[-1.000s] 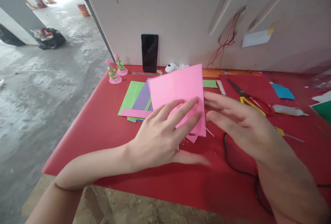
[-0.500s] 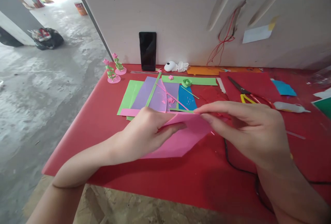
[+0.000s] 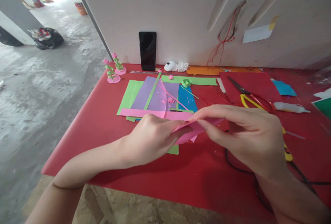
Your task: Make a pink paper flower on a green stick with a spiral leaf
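A sheet of pink paper point(image 3: 190, 130) is held just above the red table, tilted so that I see it nearly edge-on. My left hand point(image 3: 152, 138) pinches its left end between thumb and fingers. At the sheet's upper edge, the thumb and index finger of my right hand point(image 3: 245, 134) are closed on it. Beyond my hands lie a pink strip point(image 3: 139, 113), a purple sheet point(image 3: 150, 89), green sheets point(image 3: 126, 98) and a blue sheet point(image 3: 188, 96), with thin pink strips and scraps on top. A green paper piece point(image 3: 173, 150) shows below the held sheet.
Scissors point(image 3: 241, 90) and a glue bottle point(image 3: 291, 107) lie at the right. A yellow-handled tool point(image 3: 288, 153) and black cord point(image 3: 239, 169) are partly behind my right hand. Two paper flowers point(image 3: 111, 72) stand at back left; a phone point(image 3: 148, 51) leans against the white wall.
The pink sheet has turned from showing its broad face to nearly edge-on. My right hand has lowered slightly, and the green piece beneath has come into view.
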### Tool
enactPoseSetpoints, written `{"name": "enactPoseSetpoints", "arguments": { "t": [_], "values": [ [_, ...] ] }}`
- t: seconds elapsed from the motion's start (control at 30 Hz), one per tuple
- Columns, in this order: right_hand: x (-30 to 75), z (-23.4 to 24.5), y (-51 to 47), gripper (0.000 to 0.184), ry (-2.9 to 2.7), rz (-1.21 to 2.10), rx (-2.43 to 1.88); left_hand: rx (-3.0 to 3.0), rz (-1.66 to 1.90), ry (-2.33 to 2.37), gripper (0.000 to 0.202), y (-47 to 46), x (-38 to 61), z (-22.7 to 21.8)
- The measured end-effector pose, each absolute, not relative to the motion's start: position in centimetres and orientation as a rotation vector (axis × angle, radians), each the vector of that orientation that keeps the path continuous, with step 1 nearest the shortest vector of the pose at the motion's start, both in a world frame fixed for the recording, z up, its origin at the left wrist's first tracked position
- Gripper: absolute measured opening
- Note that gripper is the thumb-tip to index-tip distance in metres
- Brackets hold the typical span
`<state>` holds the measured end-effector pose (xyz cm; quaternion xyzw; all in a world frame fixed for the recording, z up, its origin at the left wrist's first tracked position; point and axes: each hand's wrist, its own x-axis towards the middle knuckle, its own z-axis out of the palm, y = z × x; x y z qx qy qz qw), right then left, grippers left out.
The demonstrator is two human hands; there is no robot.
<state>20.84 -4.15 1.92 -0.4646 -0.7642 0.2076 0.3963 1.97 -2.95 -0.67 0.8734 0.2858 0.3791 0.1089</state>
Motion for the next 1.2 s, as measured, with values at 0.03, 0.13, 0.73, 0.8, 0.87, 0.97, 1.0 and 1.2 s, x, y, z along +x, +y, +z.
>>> {"name": "enactPoseSetpoints", "arguments": {
  "t": [0.03,0.13,0.73,0.8,0.87,0.97,1.0,1.2],
  "values": [
    [20.9,1.9,-4.1,0.012,-1.926,0.514,-1.184,2.603,1.180,0.838,0.024,-3.0,1.9,-0.9],
    [21.4,1.9,-3.8,0.010,-1.849,0.470,-1.245,2.672,1.330,0.891,0.018,-3.1,1.6,-0.8],
    [25.1,1.1,1.6,0.006,-1.569,0.577,-1.541,2.490,1.589,1.128,0.028,-2.6,0.8,1.7],
    [25.3,1.3,1.5,0.009,-1.563,0.613,-1.505,2.389,1.592,1.186,0.039,-2.5,0.6,2.0],
    [25.1,1.7,0.9,0.013,-1.621,0.843,-1.365,2.270,1.567,1.222,0.034,-1.9,0.5,1.8],
    [24.3,2.1,-0.3,0.035,-1.706,1.295,-1.062,2.108,1.577,1.247,0.027,-0.4,0.5,0.7],
    [24.0,2.1,-0.6,0.046,-1.699,1.366,-1.021,2.104,1.637,1.222,0.040,0.2,0.4,0.3],
    [23.1,1.7,-1.4,0.044,-1.590,1.281,-1.090,2.475,1.578,1.096,0.049,1.8,0.1,-0.7]
  ]
}}
